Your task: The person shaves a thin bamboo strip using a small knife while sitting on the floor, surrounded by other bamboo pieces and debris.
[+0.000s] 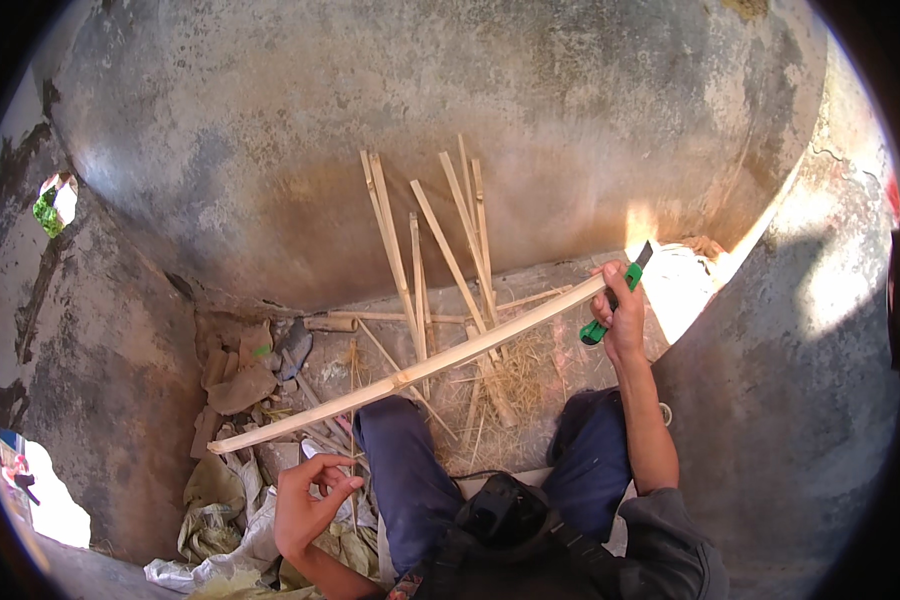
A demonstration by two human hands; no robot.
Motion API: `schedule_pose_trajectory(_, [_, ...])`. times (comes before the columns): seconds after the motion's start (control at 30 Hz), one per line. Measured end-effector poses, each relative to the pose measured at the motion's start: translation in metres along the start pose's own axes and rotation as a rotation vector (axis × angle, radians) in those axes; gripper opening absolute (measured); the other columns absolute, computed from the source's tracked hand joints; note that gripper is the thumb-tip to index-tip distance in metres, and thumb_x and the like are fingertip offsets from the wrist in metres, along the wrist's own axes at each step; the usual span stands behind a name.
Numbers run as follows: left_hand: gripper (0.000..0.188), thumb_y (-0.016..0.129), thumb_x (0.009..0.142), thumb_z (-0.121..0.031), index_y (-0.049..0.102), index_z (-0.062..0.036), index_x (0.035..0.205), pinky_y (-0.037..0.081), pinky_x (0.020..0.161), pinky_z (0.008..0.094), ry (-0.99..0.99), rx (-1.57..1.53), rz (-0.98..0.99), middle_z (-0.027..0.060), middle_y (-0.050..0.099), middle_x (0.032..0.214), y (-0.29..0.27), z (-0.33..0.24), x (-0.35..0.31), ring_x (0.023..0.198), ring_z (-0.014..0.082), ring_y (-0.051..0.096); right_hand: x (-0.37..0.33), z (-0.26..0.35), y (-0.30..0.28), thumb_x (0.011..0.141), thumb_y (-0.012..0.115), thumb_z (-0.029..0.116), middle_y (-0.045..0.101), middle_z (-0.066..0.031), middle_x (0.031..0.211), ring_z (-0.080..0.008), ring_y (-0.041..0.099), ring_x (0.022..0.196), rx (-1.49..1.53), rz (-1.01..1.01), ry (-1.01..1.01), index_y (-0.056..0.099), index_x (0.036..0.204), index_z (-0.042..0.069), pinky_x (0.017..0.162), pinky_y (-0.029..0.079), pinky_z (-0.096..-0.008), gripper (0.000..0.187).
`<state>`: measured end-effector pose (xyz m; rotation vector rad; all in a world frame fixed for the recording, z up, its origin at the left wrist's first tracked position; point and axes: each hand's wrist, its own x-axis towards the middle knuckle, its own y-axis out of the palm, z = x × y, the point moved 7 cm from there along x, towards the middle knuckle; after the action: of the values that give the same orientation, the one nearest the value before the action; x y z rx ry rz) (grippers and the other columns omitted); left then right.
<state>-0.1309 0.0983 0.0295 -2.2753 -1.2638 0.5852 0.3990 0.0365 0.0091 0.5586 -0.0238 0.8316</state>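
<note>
A long pale bamboo strip slants across the view, low at the left and higher at the right, with a node partway along it. My right hand is closed around its upper end and also grips a green utility knife, the dark blade extended up and away from me. Near the strip's lower end, my left hand is curled, thumb and forefinger close together. A thin bamboo sliver runs upright between those fingertips and appears pinched there.
Several bamboo strips lean on the curved concrete wall ahead. Shavings litter the floor between my knees. Broken rubble and crumpled sacks lie at the left. Concrete walls rise on both sides.
</note>
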Motion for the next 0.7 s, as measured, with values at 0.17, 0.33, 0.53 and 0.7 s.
schedule_pose_trajectory(0.17, [0.082,0.103,0.071,-0.033,0.067,-0.0033,0.139,0.057,0.088,0.035,0.69,0.248,-0.367,0.0126,0.076,0.113,0.012,-0.121,0.008,0.099,0.0239,0.075,-0.008,0.013,0.017,0.111,0.064,0.029,0.057,0.0013,0.066,-0.0026,0.038,0.047,-0.089,0.057,0.02,0.067,0.108,0.005,0.045,0.027,-0.0221,0.024])
schedule_pose_trajectory(0.33, [0.087,0.101,0.078,-0.036,0.06,-0.0062,0.149,0.057,0.089,0.0368,0.503,0.23,0.026,0.011,0.076,0.105,0.063,-0.091,0.056,0.098,0.0254,0.076,-0.02,0.03,0.042,0.11,0.065,0.031,0.056,0.0031,0.066,-0.0019,0.041,0.049,-0.157,0.163,0.006,0.069,0.104,0.007,0.046,0.027,-0.0218,0.025])
schedule_pose_trajectory(0.53, [0.044,0.081,0.103,-0.027,0.068,-0.0088,0.141,0.051,0.067,0.0281,-0.009,-0.35,0.787,0.001,0.069,0.081,0.129,-0.011,0.055,0.074,0.0103,0.066,-0.027,0.042,0.053,0.11,0.067,0.033,0.056,0.0045,0.068,-0.0007,0.04,0.052,-0.148,0.267,0.069,0.07,0.104,0.007,0.048,0.026,-0.0206,0.026])
schedule_pose_trajectory(0.7, [0.024,0.071,0.111,-0.025,0.075,-0.0063,0.126,0.046,0.061,0.027,0.124,-0.338,0.523,-0.0022,0.064,0.074,0.131,-0.005,0.053,0.065,0.0065,0.06,-0.007,0.036,0.051,0.105,0.074,0.033,0.06,0.0028,0.074,-0.0057,0.054,0.069,-0.471,0.409,0.147,0.078,0.103,0.006,0.062,0.04,-0.0243,0.027])
